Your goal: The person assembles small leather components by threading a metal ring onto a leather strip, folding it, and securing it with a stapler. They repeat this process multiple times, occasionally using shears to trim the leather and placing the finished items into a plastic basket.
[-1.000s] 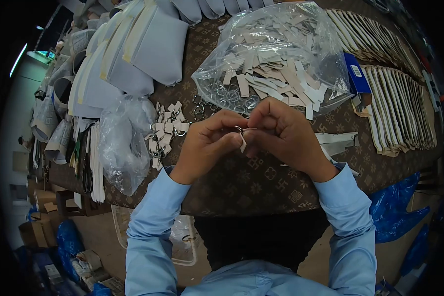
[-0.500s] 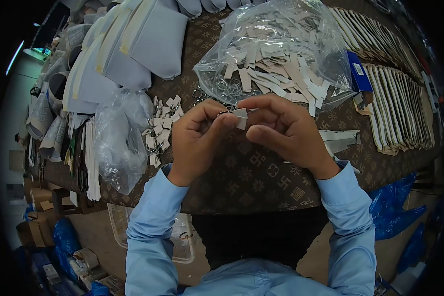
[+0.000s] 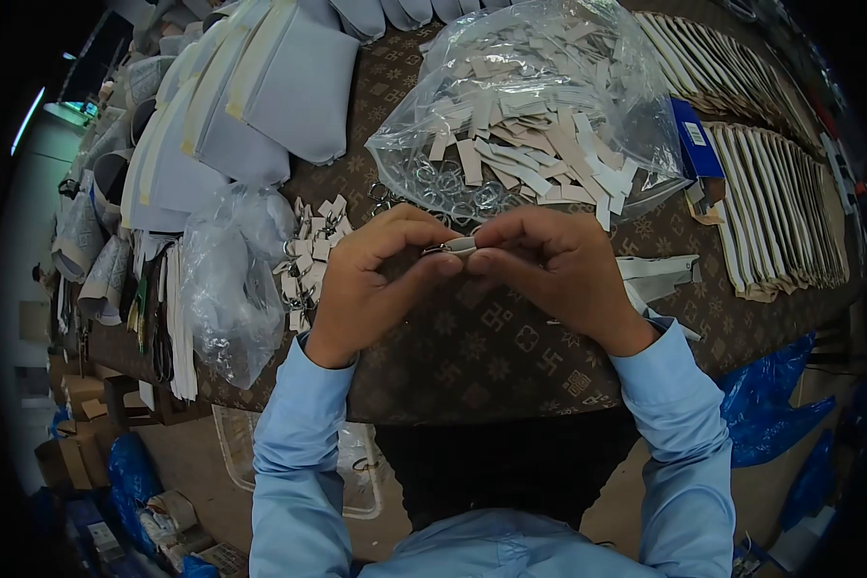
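While the left hand (image 3: 374,275) pinches a tab (image 3: 461,246), the right hand (image 3: 561,265) does too.

On the table (image 3: 491,361), tabs (image 3: 313,252) lie left of the hands (image 3: 364,275), a bag (image 3: 650,120) beyond.

No text is legible, the white label (image 3: 696,134) on the blue box (image 3: 708,166) being too small.

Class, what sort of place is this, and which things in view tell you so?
Probably a small workshop for handmade goods. The clues are the pale cut strips in a clear plastic bag, the pile of small tabs, and the overlapping grey pieces.
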The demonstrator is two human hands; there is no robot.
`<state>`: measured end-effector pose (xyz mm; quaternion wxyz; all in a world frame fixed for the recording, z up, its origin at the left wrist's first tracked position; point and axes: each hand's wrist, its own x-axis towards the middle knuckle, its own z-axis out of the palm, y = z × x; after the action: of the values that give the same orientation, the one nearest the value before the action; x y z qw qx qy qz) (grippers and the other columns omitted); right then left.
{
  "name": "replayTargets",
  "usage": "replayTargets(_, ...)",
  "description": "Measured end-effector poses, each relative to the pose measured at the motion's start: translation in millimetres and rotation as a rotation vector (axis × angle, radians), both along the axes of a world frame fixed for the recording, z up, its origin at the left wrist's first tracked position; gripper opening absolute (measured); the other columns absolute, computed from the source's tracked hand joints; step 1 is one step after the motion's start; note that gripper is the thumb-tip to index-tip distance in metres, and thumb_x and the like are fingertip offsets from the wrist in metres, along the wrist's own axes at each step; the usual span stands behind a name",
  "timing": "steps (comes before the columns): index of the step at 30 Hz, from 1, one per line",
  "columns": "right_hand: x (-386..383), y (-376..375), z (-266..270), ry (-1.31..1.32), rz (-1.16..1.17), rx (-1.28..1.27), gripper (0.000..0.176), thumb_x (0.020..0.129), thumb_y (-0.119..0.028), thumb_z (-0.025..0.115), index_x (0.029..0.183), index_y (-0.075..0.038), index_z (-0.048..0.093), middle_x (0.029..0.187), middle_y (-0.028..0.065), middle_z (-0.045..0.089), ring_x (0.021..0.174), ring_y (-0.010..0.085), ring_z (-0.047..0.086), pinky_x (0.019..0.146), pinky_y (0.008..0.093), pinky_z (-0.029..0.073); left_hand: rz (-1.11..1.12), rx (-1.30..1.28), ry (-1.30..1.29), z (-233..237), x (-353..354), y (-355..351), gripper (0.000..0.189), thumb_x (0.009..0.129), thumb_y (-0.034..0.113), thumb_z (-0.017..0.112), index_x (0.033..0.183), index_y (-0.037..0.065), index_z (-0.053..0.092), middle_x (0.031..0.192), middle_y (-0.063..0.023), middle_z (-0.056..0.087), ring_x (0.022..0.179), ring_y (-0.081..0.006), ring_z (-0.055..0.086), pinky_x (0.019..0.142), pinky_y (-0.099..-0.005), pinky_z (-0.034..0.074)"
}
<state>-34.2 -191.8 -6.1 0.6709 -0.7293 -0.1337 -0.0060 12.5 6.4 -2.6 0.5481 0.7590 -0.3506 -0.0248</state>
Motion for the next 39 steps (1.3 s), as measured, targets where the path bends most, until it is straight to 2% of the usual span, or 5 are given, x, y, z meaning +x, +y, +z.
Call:
replayTargets(29, 4, -8, -4, -0.077, 0.054, -0.210, 0.008, 0.083, -0.006, 0.064, 0.086, 0.001, 0.062, 0.070, 0.0061, 0.064, 0.061, 0.0093, 0.063, 0.052, 0.0205, 0.048, -0.044, 0.134, -0.023, 0, 1, -4, 0.013, 0.079, 0.008, 0.068, 0.088, 0.000, 0.062, 0.078, -0.0043, 0.059, 0.069, -0.0097, 0.055, 0.061, -0.0228, 0.043)
replayTargets(35, -23, -23, 8, -0.081, 0.054, -0.333, 0.011, 0.081, -0.006, 0.065, 0.089, 0.002, 0.062, 0.072, 0.0063, 0.065, 0.070, 0.0130, 0.065, 0.060, 0.0241, 0.050, -0.131, 0.013, 0.155, -16, -11, -14, 0.012, 0.079, 0.007, 0.067, 0.087, 0.000, 0.060, 0.076, -0.0026, 0.057, 0.062, -0.0079, 0.051, 0.055, -0.0221, 0.041)
replayTargets(37, -45, -43, 6, -0.312, -0.215, -0.394, 0.022, 0.080, -0.007, 0.066, 0.100, 0.000, 0.060, 0.078, 0.0072, 0.066, 0.079, 0.0161, 0.065, 0.069, 0.0266, 0.050, -0.094, 0.043, -0.066, -22, -21, -20, 0.012, 0.078, 0.006, 0.067, 0.085, 0.000, 0.060, 0.075, -0.0032, 0.056, 0.060, -0.0089, 0.052, 0.054, -0.0221, 0.041)
replayTargets(38, -59, -62, 9, -0.170, -0.238, -0.458, 0.046, 0.077, -0.019, 0.071, 0.116, -0.003, 0.055, 0.103, 0.0131, 0.062, 0.099, 0.0236, 0.061, 0.083, 0.0325, 0.048, -0.070, 0.045, -0.126, -25, -23, -23, 0.011, 0.077, 0.005, 0.067, 0.084, 0.000, 0.059, 0.075, -0.0052, 0.056, 0.060, -0.0116, 0.054, 0.054, -0.0242, 0.043)
replayTargets(39, -72, -77, 4, -0.148, -0.242, -0.478, 0.046, 0.077, -0.019, 0.071, 0.116, -0.003, 0.055, 0.103, 0.0131, 0.062, 0.099, 0.0236, 0.061, 0.083, 0.0325, 0.048, -0.081, 0.027, -0.104, -29, -24, -24, 0.011, 0.077, 0.005, 0.067, 0.084, 0.000, 0.059, 0.075, -0.0052, 0.056, 0.060, -0.0116, 0.054, 0.054, -0.0242, 0.043)
